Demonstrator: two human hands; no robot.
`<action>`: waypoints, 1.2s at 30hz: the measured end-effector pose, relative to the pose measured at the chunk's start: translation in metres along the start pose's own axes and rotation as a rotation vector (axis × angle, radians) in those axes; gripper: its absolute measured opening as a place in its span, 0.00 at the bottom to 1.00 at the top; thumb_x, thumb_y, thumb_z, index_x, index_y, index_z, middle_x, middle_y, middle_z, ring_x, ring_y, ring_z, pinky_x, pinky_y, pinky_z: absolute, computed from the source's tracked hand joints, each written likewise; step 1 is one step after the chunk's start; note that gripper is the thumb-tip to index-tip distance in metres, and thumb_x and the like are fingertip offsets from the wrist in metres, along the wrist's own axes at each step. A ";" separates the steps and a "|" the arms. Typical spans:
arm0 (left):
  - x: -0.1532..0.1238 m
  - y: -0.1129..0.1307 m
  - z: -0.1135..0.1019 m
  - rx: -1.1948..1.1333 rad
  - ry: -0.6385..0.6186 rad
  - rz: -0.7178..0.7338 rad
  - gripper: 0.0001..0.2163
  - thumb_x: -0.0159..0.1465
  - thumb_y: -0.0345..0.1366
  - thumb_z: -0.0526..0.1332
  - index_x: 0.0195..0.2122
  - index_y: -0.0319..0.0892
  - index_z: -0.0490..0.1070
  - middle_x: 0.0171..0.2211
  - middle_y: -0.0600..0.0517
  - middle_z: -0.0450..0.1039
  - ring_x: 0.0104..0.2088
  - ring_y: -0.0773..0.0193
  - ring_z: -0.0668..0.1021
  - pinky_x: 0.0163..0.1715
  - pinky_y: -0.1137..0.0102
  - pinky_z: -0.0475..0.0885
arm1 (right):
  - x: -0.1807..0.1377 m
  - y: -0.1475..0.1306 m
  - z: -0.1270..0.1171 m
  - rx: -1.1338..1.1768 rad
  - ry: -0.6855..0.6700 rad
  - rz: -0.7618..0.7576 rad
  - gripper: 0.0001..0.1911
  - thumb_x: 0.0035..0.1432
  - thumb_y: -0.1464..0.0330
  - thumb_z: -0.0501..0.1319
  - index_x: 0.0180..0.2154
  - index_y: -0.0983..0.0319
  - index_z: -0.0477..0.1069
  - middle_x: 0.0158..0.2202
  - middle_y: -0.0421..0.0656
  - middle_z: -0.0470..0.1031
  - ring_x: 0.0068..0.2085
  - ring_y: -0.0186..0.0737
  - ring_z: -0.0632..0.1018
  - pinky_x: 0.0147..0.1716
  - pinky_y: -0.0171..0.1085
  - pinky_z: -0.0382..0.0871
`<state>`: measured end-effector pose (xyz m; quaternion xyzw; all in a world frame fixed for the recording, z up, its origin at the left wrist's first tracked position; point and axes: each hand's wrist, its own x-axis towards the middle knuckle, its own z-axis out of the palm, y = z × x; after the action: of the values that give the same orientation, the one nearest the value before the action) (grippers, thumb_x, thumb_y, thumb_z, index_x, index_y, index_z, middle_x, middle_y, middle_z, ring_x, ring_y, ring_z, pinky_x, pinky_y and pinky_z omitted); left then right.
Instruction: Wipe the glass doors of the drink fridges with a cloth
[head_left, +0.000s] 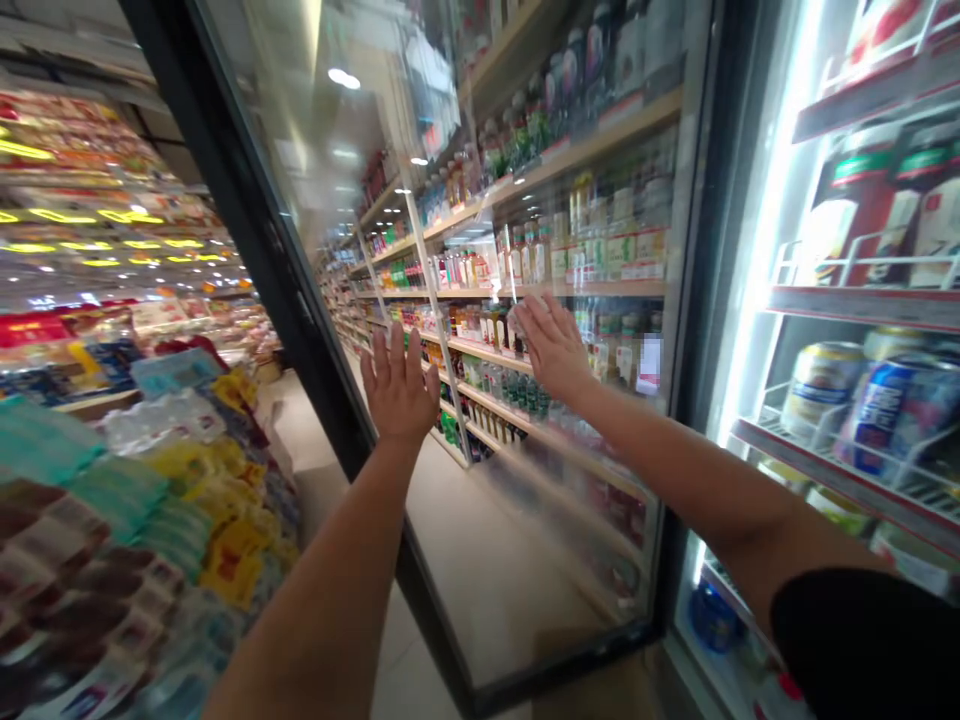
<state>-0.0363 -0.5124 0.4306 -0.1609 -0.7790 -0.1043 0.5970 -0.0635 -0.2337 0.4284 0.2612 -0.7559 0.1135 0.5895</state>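
My left hand [400,385] and my right hand [553,345] are both raised with fingers stretched flat against the inner face of a swung-out glass cooler door [480,520]. Neither hand holds anything. The door has a dark frame [247,220] and stands open toward the aisle. Through its glass I see aisle shelves of bottles. On my right is the lit cooler interior, with cans [885,400] on wire shelves and cartons [877,205] above.
A display of packaged goods [127,530] fills the lower left. Store shelving with bottles [525,270] runs down the aisle behind the glass. The tiled floor [315,450] shows between the display and the door.
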 end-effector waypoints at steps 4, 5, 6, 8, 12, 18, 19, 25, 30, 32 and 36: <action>0.000 0.000 0.001 -0.019 -0.006 -0.003 0.29 0.74 0.45 0.52 0.73 0.39 0.59 0.76 0.40 0.48 0.77 0.48 0.45 0.75 0.46 0.38 | -0.025 -0.006 0.009 0.007 -0.035 -0.061 0.33 0.71 0.73 0.50 0.74 0.55 0.56 0.73 0.45 0.62 0.77 0.52 0.55 0.74 0.58 0.53; -0.001 0.000 0.001 -0.023 -0.007 -0.006 0.29 0.74 0.45 0.52 0.73 0.39 0.59 0.76 0.41 0.48 0.77 0.48 0.45 0.75 0.46 0.37 | -0.038 -0.008 0.012 0.014 -0.086 -0.163 0.32 0.71 0.74 0.51 0.73 0.54 0.58 0.72 0.44 0.65 0.76 0.50 0.57 0.73 0.56 0.54; -0.001 0.000 0.001 -0.025 -0.009 -0.007 0.29 0.74 0.45 0.52 0.73 0.39 0.59 0.76 0.41 0.49 0.77 0.48 0.45 0.75 0.46 0.37 | -0.050 -0.009 0.014 0.026 -0.146 -0.284 0.32 0.70 0.75 0.53 0.72 0.53 0.60 0.71 0.43 0.67 0.75 0.48 0.60 0.73 0.53 0.55; -0.001 -0.001 0.002 -0.017 -0.008 -0.003 0.29 0.74 0.45 0.52 0.74 0.39 0.58 0.75 0.41 0.50 0.77 0.49 0.45 0.75 0.46 0.37 | -0.064 -0.007 0.015 0.042 -0.235 -0.481 0.31 0.70 0.75 0.54 0.71 0.51 0.63 0.70 0.39 0.69 0.74 0.44 0.63 0.73 0.49 0.57; 0.000 -0.003 0.003 0.008 -0.001 0.017 0.29 0.74 0.45 0.52 0.74 0.39 0.58 0.75 0.40 0.50 0.77 0.48 0.46 0.75 0.47 0.38 | -0.043 0.009 0.006 -0.044 -0.124 -0.294 0.29 0.72 0.74 0.52 0.71 0.54 0.62 0.72 0.43 0.66 0.76 0.46 0.58 0.73 0.52 0.55; -0.001 -0.005 0.004 0.006 -0.001 0.018 0.29 0.74 0.45 0.53 0.74 0.40 0.57 0.76 0.40 0.48 0.77 0.47 0.46 0.75 0.46 0.38 | -0.052 0.033 -0.002 -0.104 -0.017 -0.072 0.30 0.72 0.73 0.51 0.72 0.59 0.60 0.72 0.47 0.65 0.76 0.51 0.57 0.73 0.56 0.56; -0.001 -0.006 0.005 0.009 0.004 0.023 0.29 0.74 0.45 0.53 0.74 0.40 0.57 0.76 0.40 0.48 0.77 0.47 0.46 0.75 0.46 0.38 | -0.064 0.037 -0.003 -0.086 -0.081 -0.181 0.29 0.72 0.73 0.52 0.71 0.56 0.62 0.71 0.45 0.68 0.75 0.49 0.60 0.73 0.54 0.56; -0.001 -0.008 0.008 0.034 0.028 0.039 0.30 0.74 0.45 0.53 0.74 0.41 0.56 0.75 0.39 0.49 0.77 0.47 0.47 0.75 0.45 0.39 | -0.100 0.080 -0.019 -0.149 -0.082 -0.024 0.27 0.73 0.71 0.51 0.70 0.57 0.64 0.69 0.49 0.70 0.74 0.52 0.62 0.71 0.57 0.59; -0.001 -0.008 0.007 0.034 0.047 0.051 0.29 0.74 0.45 0.54 0.74 0.40 0.58 0.75 0.41 0.52 0.77 0.48 0.48 0.75 0.48 0.40 | -0.091 0.094 -0.032 -0.187 -0.030 0.157 0.28 0.74 0.66 0.48 0.71 0.64 0.62 0.72 0.54 0.64 0.76 0.56 0.57 0.71 0.60 0.58; -0.001 -0.008 0.007 0.041 0.050 0.058 0.29 0.74 0.45 0.53 0.74 0.40 0.58 0.75 0.40 0.52 0.77 0.49 0.48 0.75 0.49 0.40 | -0.082 0.100 -0.037 -0.189 -0.068 0.121 0.28 0.74 0.66 0.48 0.70 0.64 0.63 0.71 0.54 0.65 0.75 0.56 0.59 0.71 0.60 0.58; -0.001 -0.009 0.008 0.051 0.051 0.069 0.29 0.74 0.45 0.53 0.74 0.39 0.58 0.74 0.39 0.52 0.77 0.48 0.48 0.75 0.47 0.41 | -0.027 0.135 -0.048 -0.196 0.097 0.259 0.29 0.76 0.63 0.44 0.72 0.65 0.58 0.75 0.54 0.58 0.77 0.57 0.53 0.71 0.62 0.55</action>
<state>-0.0468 -0.5176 0.4280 -0.1697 -0.7600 -0.0679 0.6237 -0.0905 -0.0906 0.4343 0.0968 -0.7615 0.1267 0.6282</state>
